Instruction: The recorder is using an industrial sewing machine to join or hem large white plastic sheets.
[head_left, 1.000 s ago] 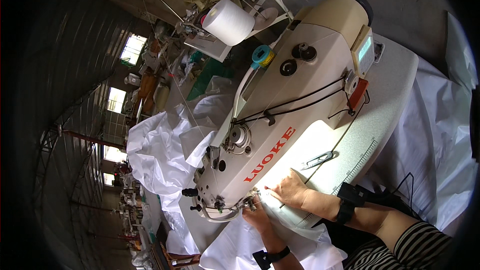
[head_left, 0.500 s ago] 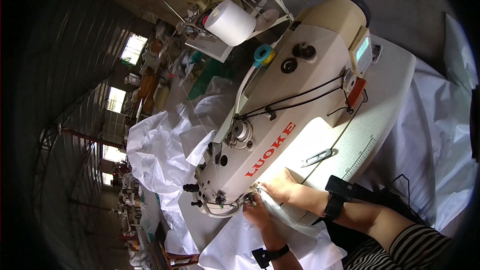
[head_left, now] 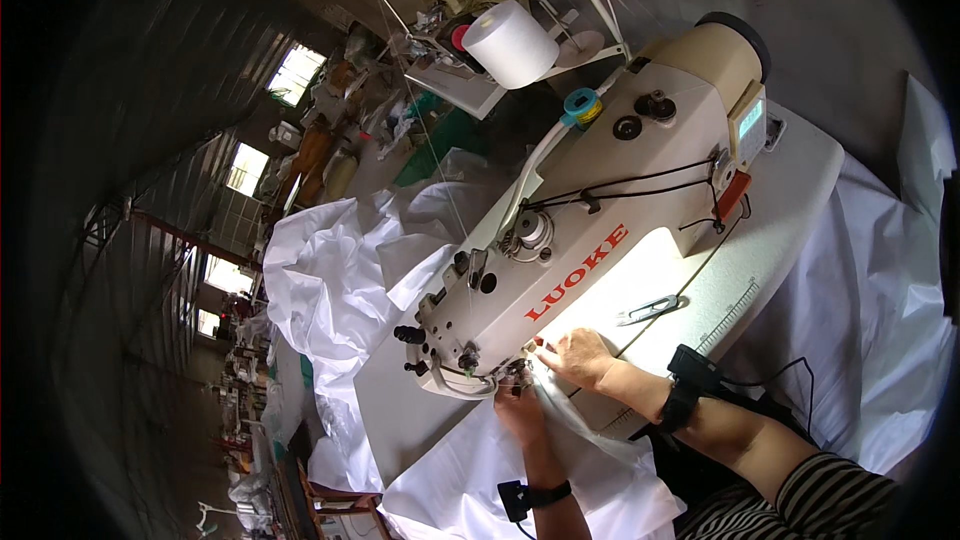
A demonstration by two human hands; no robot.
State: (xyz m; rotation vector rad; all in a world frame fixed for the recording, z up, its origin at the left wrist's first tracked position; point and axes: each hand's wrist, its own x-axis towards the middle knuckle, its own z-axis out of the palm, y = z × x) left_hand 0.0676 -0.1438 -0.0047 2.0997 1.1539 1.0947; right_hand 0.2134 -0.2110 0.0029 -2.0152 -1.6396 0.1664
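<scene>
A white sewing machine [head_left: 650, 170] slants across the picture, its needle end at the lower left. My left hand [head_left: 518, 414] is at the needle, fingers bent and closed on the edge of a white fabric [head_left: 600, 480]; the machine's head partly hides the fingertips. From the other side of the needle my right hand [head_left: 580, 356] pinches the same fabric, fingertips close to the presser foot [head_left: 515, 375]. The cloth hangs over the table's near edge toward my lap. Thread snips [head_left: 652, 310] lie on the machine bed, beyond my right wrist.
A white thread cone [head_left: 512, 44] stands on a holder behind the machine. More white fabric is heaped at the left [head_left: 340, 260] and hangs at the right [head_left: 850, 310]. A small display panel [head_left: 748, 123] glows at the machine's right end. Other workstations line the room's far left.
The whole view has shifted, so the machine sits farther right. My right hand has lifted slightly and its fingers show more clearly near the needle. Both hands stay at the fabric.
</scene>
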